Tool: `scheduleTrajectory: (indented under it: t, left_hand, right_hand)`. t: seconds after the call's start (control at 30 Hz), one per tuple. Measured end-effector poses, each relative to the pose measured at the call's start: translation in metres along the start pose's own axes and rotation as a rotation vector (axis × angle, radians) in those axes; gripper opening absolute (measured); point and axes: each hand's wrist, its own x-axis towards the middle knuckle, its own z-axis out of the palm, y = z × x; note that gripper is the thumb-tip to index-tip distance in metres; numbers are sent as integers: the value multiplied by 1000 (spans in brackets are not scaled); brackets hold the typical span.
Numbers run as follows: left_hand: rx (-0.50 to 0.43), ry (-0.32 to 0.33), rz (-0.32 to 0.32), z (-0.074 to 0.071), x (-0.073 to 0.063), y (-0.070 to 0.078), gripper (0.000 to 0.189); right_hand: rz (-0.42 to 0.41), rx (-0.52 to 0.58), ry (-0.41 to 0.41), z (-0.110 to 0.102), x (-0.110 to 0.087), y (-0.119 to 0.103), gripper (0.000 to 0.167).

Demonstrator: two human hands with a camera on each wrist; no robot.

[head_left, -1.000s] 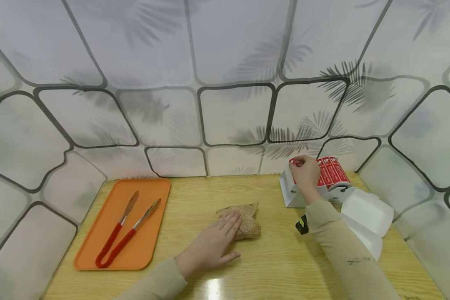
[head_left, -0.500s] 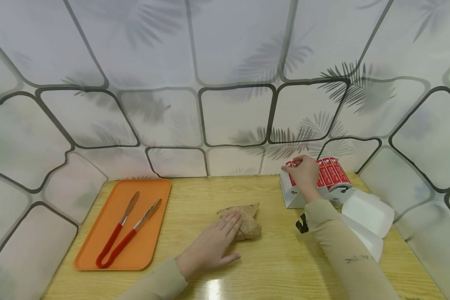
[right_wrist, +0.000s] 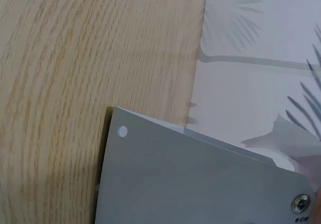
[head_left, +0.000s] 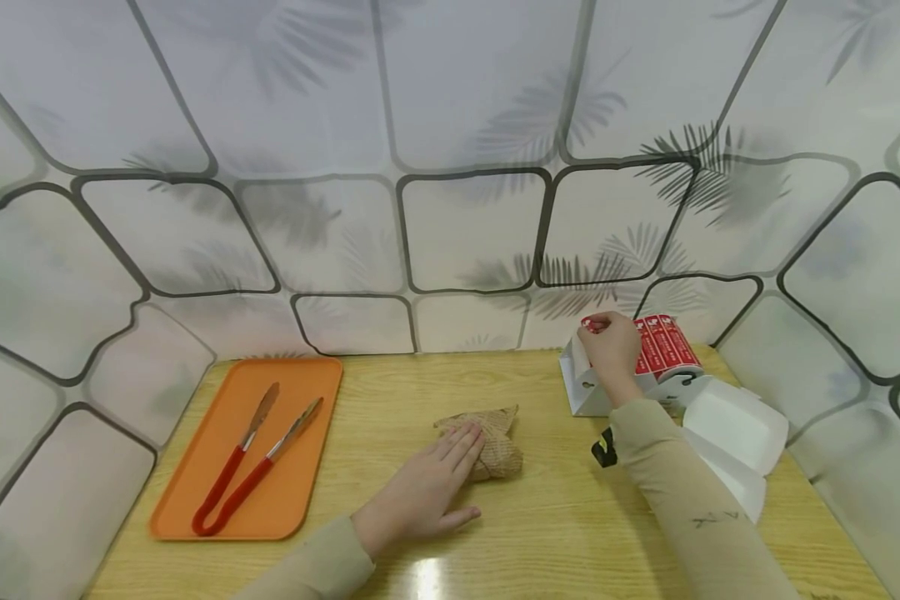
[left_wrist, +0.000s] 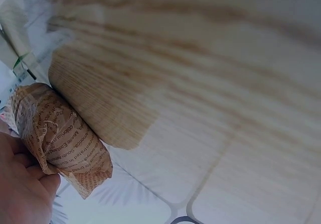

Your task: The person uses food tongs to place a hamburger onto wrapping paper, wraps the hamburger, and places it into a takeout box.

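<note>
Lying on orange tray (head_left: 285, 500), far L: tongs (head_left: 222, 481). L hand (head_left: 423, 487), fingers straight, on paper-wrapped parcel (head_left: 498, 454), approx ctr of table (head_left: 540, 533). R hand (head_left: 613, 346), fingers bent, at red labels (head_left: 656, 342) w/ white holder (head_left: 591, 400); can't tell if pinching. Open white box (head_left: 735, 421), far R.

Soft light fills the head view, with white glare on the yellow wood-grain tabletop (head_left: 540, 533); the left wrist view is dim, hazy; the right shows dark shadow beside a flat grey panel (right_wrist: 175, 174).

White container (head_left: 737, 423) partly behind sleeve (head_left: 690, 483), red labels (head_left: 663, 343) unreadable
</note>
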Motion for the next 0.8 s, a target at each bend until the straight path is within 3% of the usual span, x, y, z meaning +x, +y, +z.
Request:
scheduleTrajectory:
  t: [0.47,0.7,0.8]
  left_hand:
    - [-14,-2,-6,1,-1,0,93]
    - [-19,-9,-8,-1,1,0,95]
    - [-14,-9,-5,-1,1,0,95]
  right_hand:
    - [-32,78,85,4,-4,1,27]
    - [-114,116,127,1,-6,-2,19]
    - [-139,111,101,-1,-11,-7,17]
